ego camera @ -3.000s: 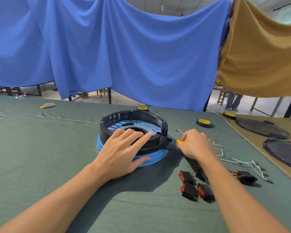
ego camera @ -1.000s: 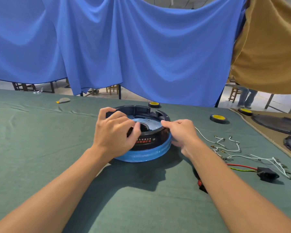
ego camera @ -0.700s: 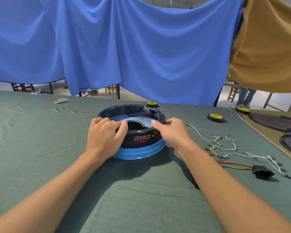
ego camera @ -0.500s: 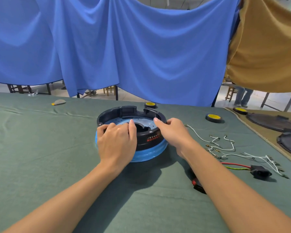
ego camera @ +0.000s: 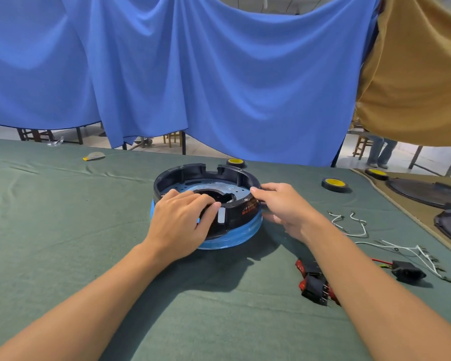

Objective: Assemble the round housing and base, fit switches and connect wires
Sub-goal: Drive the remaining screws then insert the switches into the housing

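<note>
A black round housing (ego camera: 193, 173) sits on a blue base (ego camera: 245, 231) in the middle of the green table. My left hand (ego camera: 179, 225) grips the housing's near rim, fingers over the top edge and thumb on the outer wall. My right hand (ego camera: 284, 207) holds the rim on the right side, fingertips on the top edge. Red and black rocker switches (ego camera: 313, 282) lie near my right forearm, partly hidden by it. White wires (ego camera: 349, 225) and a black socket with red and green leads (ego camera: 408, 272) lie to the right.
Yellow and black wheels lie behind the housing (ego camera: 235, 162) and to its right (ego camera: 333, 184). Dark round lids (ego camera: 425, 194) rest on a brown cloth at the far right. A small grey and yellow object (ego camera: 94, 156) lies far left. Blue and tan drapes hang behind.
Both hands went from pressing and working at the side to gripping the rim. The housing has turned on the table: the red-lettered label moved from the front round to the right.
</note>
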### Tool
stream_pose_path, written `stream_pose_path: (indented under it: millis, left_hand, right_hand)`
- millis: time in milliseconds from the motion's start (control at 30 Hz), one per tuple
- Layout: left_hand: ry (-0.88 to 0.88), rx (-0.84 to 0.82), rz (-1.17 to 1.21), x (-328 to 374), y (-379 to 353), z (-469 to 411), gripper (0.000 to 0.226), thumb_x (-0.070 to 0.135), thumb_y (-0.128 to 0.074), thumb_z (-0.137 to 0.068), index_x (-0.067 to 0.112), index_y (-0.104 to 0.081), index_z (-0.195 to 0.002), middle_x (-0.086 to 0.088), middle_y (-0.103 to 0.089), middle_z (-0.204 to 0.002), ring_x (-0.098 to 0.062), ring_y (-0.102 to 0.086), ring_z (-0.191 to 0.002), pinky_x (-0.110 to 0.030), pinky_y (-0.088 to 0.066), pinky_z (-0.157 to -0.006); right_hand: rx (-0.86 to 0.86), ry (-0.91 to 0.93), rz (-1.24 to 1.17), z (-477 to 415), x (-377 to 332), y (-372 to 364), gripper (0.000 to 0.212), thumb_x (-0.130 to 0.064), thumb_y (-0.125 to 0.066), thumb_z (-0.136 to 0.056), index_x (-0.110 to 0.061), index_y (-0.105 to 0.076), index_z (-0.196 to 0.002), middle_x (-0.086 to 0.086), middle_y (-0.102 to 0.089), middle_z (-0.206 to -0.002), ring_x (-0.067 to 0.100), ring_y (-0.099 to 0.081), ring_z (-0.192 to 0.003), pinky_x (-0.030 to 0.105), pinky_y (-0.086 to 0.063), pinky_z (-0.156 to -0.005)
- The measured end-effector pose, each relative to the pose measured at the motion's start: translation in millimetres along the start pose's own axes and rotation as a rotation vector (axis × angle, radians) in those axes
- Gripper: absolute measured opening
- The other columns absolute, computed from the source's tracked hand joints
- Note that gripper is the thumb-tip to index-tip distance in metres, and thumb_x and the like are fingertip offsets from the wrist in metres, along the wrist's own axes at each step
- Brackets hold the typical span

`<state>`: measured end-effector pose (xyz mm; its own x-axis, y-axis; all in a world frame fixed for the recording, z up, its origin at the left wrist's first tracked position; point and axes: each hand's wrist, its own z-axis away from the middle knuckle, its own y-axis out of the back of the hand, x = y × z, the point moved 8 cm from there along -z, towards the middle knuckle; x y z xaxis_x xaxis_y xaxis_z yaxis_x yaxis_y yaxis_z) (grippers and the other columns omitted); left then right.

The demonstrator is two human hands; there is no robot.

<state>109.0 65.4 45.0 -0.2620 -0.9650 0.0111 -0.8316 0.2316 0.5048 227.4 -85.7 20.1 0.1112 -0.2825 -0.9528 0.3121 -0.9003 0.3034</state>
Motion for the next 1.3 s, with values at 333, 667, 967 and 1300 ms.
stream_pose_path:
  millis: [333,667,967,1300]
  left_hand:
    - [0.101,-0.015,-0.002,7.4,-5.9,-1.2,0.028,0.026,-0.055,-0.095,0.010,-0.073,-0.079,0.003,-0.069,-0.067,-0.022,-0.063,-0.061,-0.038,-0.046,-0.063]
    - [0.074,-0.035,-0.008,18.1,-11.0,0.8,0.033,0.028,-0.048,-0.093,0.007,-0.074,-0.092,0.000,-0.073,-0.082,-0.026,-0.063,-0.076,-0.036,-0.034,-0.077]
    - [0.077,-0.050,-0.066,19.7,-11.5,1.5,0.031,0.027,-0.050,-0.092,0.007,-0.072,-0.091,-0.001,-0.072,-0.079,-0.027,-0.062,-0.073,-0.035,-0.032,-0.076]
    - [0.081,-0.063,-0.068,19.7,-11.5,1.3,0.033,0.028,-0.048,-0.093,0.007,-0.072,-0.091,-0.001,-0.071,-0.077,-0.026,-0.061,-0.072,-0.035,-0.033,-0.075]
  right_hand:
    - [-0.001,0.113,0.433,20.2,-26.9,42.7,0.016,-0.027,-0.059,-0.094,-0.014,-0.068,-0.096,0.003,-0.072,-0.085,0.013,-0.066,-0.072,0.029,-0.055,-0.071]
    - [-0.446,0.089,1.263,63.5,-11.5,27.1,0.026,-0.048,-0.069,-0.083,-0.037,-0.062,-0.106,-0.014,-0.063,-0.102,0.010,-0.055,-0.094,0.032,-0.047,-0.081]
    - [-0.612,0.089,1.236,63.7,-0.6,18.2,0.041,-0.030,-0.078,-0.079,-0.030,-0.061,-0.116,-0.014,-0.068,-0.099,0.012,-0.066,-0.084,0.022,-0.042,-0.061]
    - [-0.433,0.156,1.245,52.7,2.2,18.0,0.045,-0.035,-0.080,-0.075,-0.034,-0.060,-0.115,-0.012,-0.055,-0.098,0.011,-0.052,-0.083,0.029,-0.041,-0.066]
